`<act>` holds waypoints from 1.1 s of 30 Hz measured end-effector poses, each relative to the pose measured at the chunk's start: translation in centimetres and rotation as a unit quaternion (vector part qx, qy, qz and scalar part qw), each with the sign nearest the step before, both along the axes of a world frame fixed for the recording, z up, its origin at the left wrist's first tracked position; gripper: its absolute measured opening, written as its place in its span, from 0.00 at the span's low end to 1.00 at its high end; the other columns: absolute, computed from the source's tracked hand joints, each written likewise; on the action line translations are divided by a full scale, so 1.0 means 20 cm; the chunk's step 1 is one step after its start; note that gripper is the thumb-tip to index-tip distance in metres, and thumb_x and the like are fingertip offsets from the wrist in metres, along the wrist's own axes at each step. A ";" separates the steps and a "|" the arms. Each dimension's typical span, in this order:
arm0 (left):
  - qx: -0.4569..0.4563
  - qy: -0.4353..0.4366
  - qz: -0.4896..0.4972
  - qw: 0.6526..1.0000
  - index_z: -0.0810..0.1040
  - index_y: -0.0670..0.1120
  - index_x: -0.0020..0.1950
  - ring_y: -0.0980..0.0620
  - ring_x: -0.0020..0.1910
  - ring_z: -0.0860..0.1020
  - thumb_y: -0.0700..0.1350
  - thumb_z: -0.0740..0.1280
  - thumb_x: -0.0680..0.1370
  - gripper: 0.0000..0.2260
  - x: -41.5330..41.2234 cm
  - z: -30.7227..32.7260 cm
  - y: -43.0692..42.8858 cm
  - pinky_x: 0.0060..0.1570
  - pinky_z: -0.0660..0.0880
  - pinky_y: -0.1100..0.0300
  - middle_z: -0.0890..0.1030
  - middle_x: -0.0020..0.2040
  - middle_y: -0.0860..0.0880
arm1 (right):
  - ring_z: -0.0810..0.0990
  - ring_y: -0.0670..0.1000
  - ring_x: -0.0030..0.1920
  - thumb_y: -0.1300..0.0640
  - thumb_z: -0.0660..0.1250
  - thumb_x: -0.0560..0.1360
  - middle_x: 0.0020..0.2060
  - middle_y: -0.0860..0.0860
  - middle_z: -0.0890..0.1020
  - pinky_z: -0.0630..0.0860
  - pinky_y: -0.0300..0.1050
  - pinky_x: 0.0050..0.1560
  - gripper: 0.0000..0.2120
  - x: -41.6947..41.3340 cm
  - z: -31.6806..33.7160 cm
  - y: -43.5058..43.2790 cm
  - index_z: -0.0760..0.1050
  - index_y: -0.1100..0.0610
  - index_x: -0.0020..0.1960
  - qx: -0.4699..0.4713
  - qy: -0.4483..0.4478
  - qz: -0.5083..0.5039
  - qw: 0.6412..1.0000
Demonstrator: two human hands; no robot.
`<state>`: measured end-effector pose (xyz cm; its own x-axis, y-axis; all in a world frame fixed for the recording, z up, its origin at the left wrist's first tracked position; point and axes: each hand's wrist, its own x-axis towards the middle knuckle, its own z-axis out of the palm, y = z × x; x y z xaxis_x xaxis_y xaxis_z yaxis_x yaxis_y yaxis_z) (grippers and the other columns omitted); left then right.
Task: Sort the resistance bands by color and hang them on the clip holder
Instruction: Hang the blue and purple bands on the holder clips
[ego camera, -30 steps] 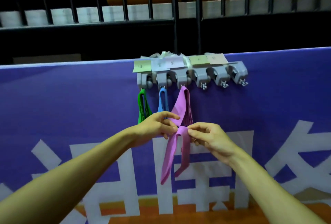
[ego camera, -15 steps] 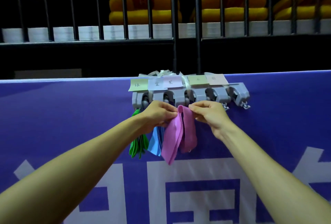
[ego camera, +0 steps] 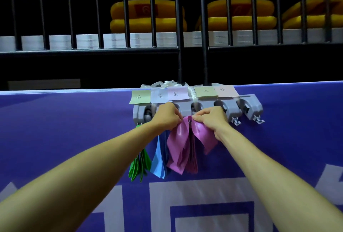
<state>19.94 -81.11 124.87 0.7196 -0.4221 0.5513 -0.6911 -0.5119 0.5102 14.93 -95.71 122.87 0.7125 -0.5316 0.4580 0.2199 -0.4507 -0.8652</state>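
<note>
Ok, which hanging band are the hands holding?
The purple band, pinched by left hand and right hand; the green band and blue band hang unheld to its left.

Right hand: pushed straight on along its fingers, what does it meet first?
Probably the hook on the clip holder, through the purple band the right hand pinches; left hand just beyond. Depth unclear.
</note>
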 end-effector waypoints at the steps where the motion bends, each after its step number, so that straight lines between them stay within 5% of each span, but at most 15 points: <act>1: 0.006 -0.012 0.008 1.000 0.85 0.37 0.47 0.55 0.28 0.74 0.31 0.65 0.74 0.09 0.01 -0.01 -0.01 0.29 0.78 0.61 0.79 0.40 0.47 | 0.77 0.44 0.39 0.59 0.76 0.68 0.41 0.50 0.84 0.73 0.39 0.41 0.03 0.01 0.00 0.00 0.85 0.55 0.42 -0.020 0.007 -0.015 1.000; 8: 0.038 -0.035 0.023 0.998 0.85 0.38 0.43 0.47 0.41 0.82 0.33 0.66 0.72 0.08 0.07 -0.07 -0.04 0.40 0.80 0.54 0.84 0.39 0.42 | 0.79 0.54 0.53 0.56 0.74 0.70 0.48 0.52 0.84 0.76 0.46 0.44 0.03 0.07 -0.04 0.02 0.84 0.50 0.39 -0.140 0.055 -0.098 0.984; 13: 0.059 -0.047 0.017 0.997 0.85 0.41 0.45 0.49 0.42 0.81 0.36 0.68 0.73 0.07 0.07 -0.11 -0.05 0.38 0.77 0.57 0.85 0.44 0.45 | 0.81 0.55 0.50 0.54 0.72 0.73 0.46 0.50 0.85 0.78 0.49 0.46 0.03 0.08 -0.09 0.03 0.83 0.49 0.40 -0.183 0.063 -0.112 0.975; 22: 0.058 -0.109 0.053 0.991 0.75 0.46 0.48 0.44 0.47 0.77 0.40 0.68 0.75 0.04 0.08 -0.15 -0.07 0.47 0.77 0.46 0.79 0.48 0.44 | 0.81 0.54 0.50 0.54 0.66 0.78 0.48 0.51 0.84 0.79 0.52 0.49 0.06 0.05 -0.16 0.03 0.82 0.49 0.49 -0.232 0.026 -0.089 0.968; 29: 0.016 -0.123 0.015 0.992 0.79 0.43 0.48 0.48 0.45 0.79 0.40 0.72 0.74 0.05 -0.05 -0.11 0.02 0.48 0.76 0.52 0.81 0.44 0.47 | 0.80 0.51 0.54 0.65 0.62 0.76 0.51 0.51 0.83 0.79 0.50 0.55 0.16 -0.09 -0.21 0.00 0.80 0.52 0.58 -0.272 0.044 -0.075 0.958; 33: 0.004 -0.117 0.003 0.993 0.80 0.43 0.50 0.50 0.45 0.79 0.40 0.70 0.75 0.05 -0.16 -0.15 0.13 0.48 0.76 0.56 0.82 0.43 0.47 | 0.79 0.50 0.55 0.64 0.63 0.75 0.52 0.49 0.83 0.77 0.48 0.57 0.15 -0.20 -0.23 0.02 0.79 0.51 0.57 -0.272 0.085 -0.055 0.957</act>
